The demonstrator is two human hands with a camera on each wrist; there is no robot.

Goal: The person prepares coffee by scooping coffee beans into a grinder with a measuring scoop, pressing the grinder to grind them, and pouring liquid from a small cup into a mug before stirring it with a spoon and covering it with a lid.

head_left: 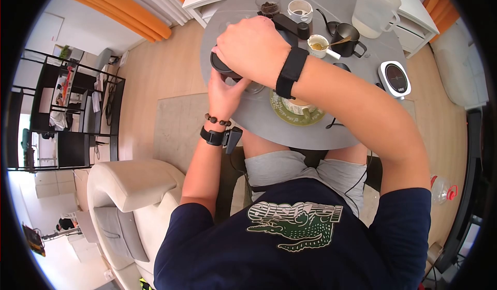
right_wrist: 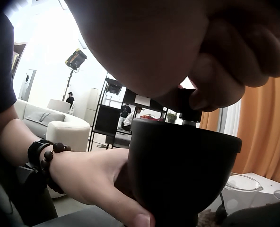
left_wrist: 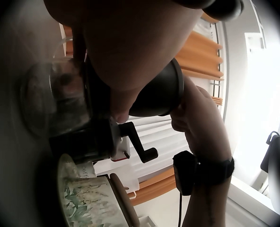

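My left hand (head_left: 225, 97) grips a black hand coffee grinder (right_wrist: 180, 170) around its body, with the thumb along the near side. Its cup-shaped upper part widens toward the top. Above it, my right hand (head_left: 253, 46) pinches the dark knob (right_wrist: 189, 106) over a short metal shaft, its fingers curled. From the head view, the right hand hides most of the grinder. In the left wrist view, a clear glass jar (left_wrist: 59, 97) appears below the black body. Beside it is a black device with a crank handle (left_wrist: 139, 142).
On the grey table (head_left: 253, 129), a patterned plate (head_left: 282, 115) bears a cup. Farther back are a glass of dark grounds (head_left: 268, 4), a white mug (head_left: 300, 11), a small white pot (head_left: 317, 46), a black pitcher (head_left: 347, 37), a clear jug (head_left: 370, 13) and a scale (head_left: 396, 78).
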